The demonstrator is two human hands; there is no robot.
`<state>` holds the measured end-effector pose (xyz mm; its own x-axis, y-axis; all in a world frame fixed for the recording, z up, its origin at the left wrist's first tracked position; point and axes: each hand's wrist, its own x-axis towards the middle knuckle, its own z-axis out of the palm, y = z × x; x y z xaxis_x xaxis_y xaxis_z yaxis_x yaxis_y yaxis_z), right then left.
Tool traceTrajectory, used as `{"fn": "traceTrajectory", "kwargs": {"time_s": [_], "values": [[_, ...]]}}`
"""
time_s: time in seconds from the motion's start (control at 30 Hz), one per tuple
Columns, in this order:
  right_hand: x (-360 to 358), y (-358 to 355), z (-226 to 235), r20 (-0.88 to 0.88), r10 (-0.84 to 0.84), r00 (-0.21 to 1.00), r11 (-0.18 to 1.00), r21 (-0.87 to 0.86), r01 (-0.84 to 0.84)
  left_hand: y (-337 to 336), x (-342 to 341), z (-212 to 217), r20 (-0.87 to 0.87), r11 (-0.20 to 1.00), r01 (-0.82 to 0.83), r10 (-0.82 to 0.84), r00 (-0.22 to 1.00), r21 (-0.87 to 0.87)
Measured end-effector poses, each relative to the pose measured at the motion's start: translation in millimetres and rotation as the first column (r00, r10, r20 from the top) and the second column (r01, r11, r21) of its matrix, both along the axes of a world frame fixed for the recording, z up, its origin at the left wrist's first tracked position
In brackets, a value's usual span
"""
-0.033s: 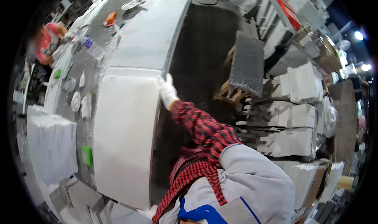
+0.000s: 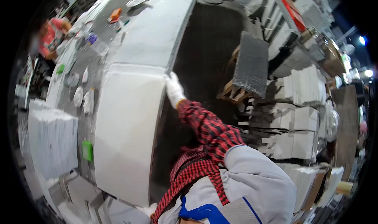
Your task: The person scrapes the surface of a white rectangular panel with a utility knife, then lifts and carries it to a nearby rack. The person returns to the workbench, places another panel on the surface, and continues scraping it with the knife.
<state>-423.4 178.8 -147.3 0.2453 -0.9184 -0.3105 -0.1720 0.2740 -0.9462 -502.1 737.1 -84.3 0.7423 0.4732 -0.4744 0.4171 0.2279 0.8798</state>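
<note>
Two large white slabs (image 2: 128, 129) lie end to end, one dark panel (image 2: 251, 64) beside them.

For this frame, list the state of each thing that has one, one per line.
Right hand: gloved, gripping the far corner of the white slab.
Left hand: gloved, at the slab's near edge; grip unclear.
White slab: flat on the bench, unbroken.
Grey slab: lying flat beyond it.
Dark panel: propped, tilted on a wooden pallet.

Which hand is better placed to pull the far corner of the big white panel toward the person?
Probably the right. The right hand, in a white glove, grips the white panel at that far corner. The left hand is at the near edge, mostly hidden.
</note>
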Motion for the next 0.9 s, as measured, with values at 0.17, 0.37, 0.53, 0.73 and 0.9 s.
{"fn": "traceTrajectory", "kwargs": {"time_s": [0.17, 0.37, 0.53, 0.73, 0.9], "values": [[-51.5, 3.5, 30.5, 0.073, 0.015, 0.997, 0.964, -0.264, 0.005, 23.6, 3.5, 5.8, 0.021, 0.996, 0.043, -0.041, 0.999, -0.076], [-33.2, -6.0, 76.0, -0.515, 0.21, 0.831, 0.556, -0.636, -0.535, 16.5, -0.3, 42.9, -0.022, 0.949, 0.232, -0.232, 0.972, 0.216], [-10.8, 6.6, 78.3, -0.736, 0.222, 0.639, 0.464, -0.496, -0.734, 31.8, -3.4, 33.2, -0.083, 0.893, 0.329, -0.32, 0.944, 0.307], [-8.9, 18.8, 95.4, -0.81, 0.136, 0.571, 0.553, -0.416, -0.722, 11.3, 12.4, 76.1, -0.213, 0.871, 0.419, -0.372, 0.903, 0.255], [-47.3, 41.0, 93.2, -0.755, 0.067, 0.653, 0.597, -0.494, -0.632, 36.2, 34.7, 71.3, -0.237, 0.913, 0.385, -0.348, 0.907, 0.136]]}}
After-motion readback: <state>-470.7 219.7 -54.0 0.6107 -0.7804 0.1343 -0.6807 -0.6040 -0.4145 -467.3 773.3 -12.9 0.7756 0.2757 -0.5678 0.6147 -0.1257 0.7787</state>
